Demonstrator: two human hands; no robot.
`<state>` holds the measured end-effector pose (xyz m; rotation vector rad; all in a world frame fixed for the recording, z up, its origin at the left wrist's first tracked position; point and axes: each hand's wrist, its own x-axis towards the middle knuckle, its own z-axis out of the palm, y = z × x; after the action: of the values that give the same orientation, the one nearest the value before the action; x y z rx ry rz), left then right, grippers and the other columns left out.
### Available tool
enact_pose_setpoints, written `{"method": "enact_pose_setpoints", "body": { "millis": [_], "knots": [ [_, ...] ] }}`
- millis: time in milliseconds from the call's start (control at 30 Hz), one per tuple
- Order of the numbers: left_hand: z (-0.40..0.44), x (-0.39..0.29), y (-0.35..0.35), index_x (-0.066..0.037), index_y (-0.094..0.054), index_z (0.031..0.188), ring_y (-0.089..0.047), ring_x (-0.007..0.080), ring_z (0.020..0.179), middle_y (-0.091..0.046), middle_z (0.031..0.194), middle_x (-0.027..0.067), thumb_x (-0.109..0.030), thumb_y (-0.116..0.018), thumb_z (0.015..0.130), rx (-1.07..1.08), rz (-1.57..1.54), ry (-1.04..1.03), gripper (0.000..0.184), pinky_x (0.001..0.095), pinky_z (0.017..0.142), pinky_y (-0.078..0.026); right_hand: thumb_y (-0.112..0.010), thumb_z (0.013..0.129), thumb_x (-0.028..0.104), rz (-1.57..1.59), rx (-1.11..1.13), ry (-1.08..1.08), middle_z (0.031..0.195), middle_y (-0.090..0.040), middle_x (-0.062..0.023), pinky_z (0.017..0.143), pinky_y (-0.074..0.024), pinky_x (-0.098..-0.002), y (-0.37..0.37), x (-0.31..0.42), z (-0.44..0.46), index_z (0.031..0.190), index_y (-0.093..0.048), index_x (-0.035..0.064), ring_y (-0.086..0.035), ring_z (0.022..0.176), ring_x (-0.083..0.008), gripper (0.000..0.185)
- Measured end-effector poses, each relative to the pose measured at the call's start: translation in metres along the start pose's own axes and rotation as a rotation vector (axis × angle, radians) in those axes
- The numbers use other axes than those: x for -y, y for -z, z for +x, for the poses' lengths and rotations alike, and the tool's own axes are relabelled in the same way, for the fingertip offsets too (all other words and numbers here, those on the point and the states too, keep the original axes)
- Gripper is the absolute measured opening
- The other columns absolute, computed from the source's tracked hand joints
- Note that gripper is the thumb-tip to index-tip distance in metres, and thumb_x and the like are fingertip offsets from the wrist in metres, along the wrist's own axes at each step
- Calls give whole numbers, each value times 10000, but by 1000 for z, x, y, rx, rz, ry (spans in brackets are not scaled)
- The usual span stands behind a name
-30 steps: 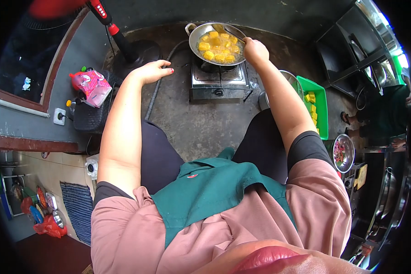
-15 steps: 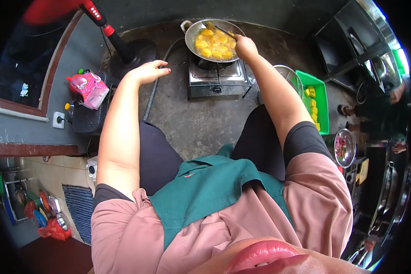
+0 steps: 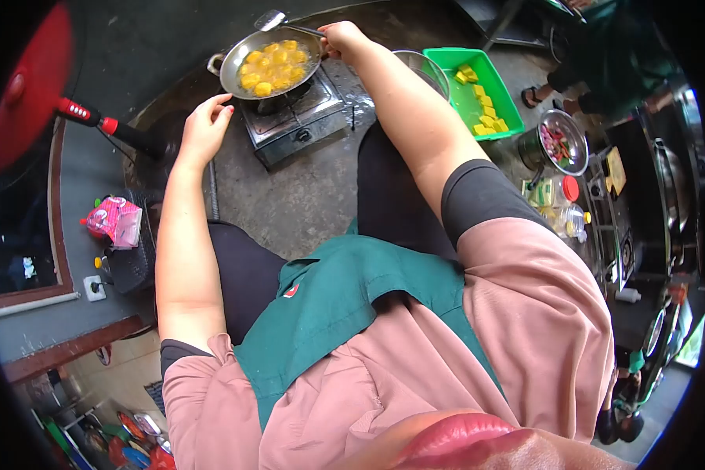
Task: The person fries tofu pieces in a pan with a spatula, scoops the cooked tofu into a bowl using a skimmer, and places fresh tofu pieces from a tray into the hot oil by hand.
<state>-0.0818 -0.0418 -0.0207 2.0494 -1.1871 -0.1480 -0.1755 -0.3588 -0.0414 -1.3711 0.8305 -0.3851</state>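
Note:
A pan (image 3: 229, 77) of bubbling oil with several yellow pieces (image 3: 272, 66) sits on a gas stove (image 3: 299, 125). My right hand (image 3: 343, 39) is closed round the handle of a metal spatula (image 3: 271, 20), whose head is raised over the far rim of the pan. Beside the stove, left of the pan's near side, my left hand (image 3: 207, 129) holds nothing, with its fingers apart.
A green tray (image 3: 503, 98) with yellow blocks (image 3: 486, 108) is at the right, beside a strainer (image 3: 435, 70). Farther right are a metal bowl (image 3: 576, 141), jars (image 3: 570, 188) and another person's feet (image 3: 531, 95). A red fan (image 3: 31, 86) stands at the left.
The view has turned to the right. The spatula has come up out of the pan and now hangs above its far rim. My left hand stays without anything in it.

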Motion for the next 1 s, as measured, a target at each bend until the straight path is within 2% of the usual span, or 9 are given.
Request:
{"method": "enact_pose_setpoints", "body": {
  "millis": [67, 133, 200, 233, 267, 300, 367, 600, 1000],
  "knots": [
    [-6, -51, -21, -45, -632, 1106, -571, 136, 660, -623, 751, 85, -180, -615, 867, -86, -54, -160, 276, 286, 644, -467, -363, 943, 112, 265, 67, -71, 637, -485, -34, 426, -311, -254, 9, 9, -24, 1051, -513, 68, -361, 472, -96, 189],
    [-24, -125, -35, -11, -632, 1081, -590, 161, 676, -639, 773, 99, -138, -598, 873, 26, -159, -218, 246, 287, 661, -474, -330, 949, 94, 341, 93, -119, 617, -470, -28, 387, -289, -215, 16, 10, -37, 1029, -501, 58, -318, 429, -75, 192],
    [-45, -175, -58, -1, -636, 1035, -622, 224, 713, -668, 882, 136, -90, -571, 865, 40, -311, -513, 203, 316, 698, -494, -319, 957, 88, 399, 108, -155, 610, -454, -19, 365, -271, -191, 20, 10, -47, 1022, -489, 51, -284, 413, -60, 186],
    [-59, -202, -63, -13, -634, 1028, -618, 254, 715, -657, 873, 137, -57, -576, 835, 73, -309, -556, 207, 329, 690, -497, -318, 959, 92, 416, 104, -162, 609, -452, -20, 364, -268, -189, 23, 9, -50, 1014, -486, 54, -280, 412, -58, 181],
    [-73, -219, -69, -31, -625, 1057, -609, 266, 706, -639, 818, 128, -37, -576, 803, 101, -269, -611, 259, 355, 666, -495, -317, 962, 96, 432, 102, -172, 609, -450, -20, 363, -265, -186, 26, 7, -53, 1007, -484, 56, -276, 411, -57, 177],
    [-83, -232, -78, -55, -616, 1097, -587, 263, 666, -602, 725, 97, -22, -575, 765, 31, -227, -787, 336, 368, 635, -484, -317, 963, 96, 458, 107, -184, 610, -450, -21, 364, -266, -185, 28, 6, -60, 1002, -483, 59, -276, 412, -56, 174],
    [-104, -247, -85, -38, -599, 1147, -592, 238, 694, -638, 855, 106, 40, -551, 724, 120, -190, -841, 433, 352, 662, -480, -318, 964, 97, 510, 121, -200, 612, -451, -24, 365, -267, -184, 33, 9, -71, 993, -481, 63, -276, 414, -55, 169],
    [-131, -264, -102, -46, -563, 1198, -566, 253, 624, -591, 727, 102, 16, -573, 720, 115, -186, -866, 481, 359, 611, -459, -319, 974, 111, 538, 112, -203, 621, -454, -31, 368, -276, -179, 44, 7, -95, 994, -474, 64, -282, 423, -51, 164],
    [-127, -271, -113, -59, -557, 1212, -584, 266, 617, -610, 722, 117, -13, -556, 750, 53, -86, -831, 464, 364, 611, -469, -302, 974, 103, 547, 129, -175, 614, -464, -33, 361, -281, -175, 51, 5, -103, 996, -483, 58, -291, 413, -49, 188]
  ]
}}
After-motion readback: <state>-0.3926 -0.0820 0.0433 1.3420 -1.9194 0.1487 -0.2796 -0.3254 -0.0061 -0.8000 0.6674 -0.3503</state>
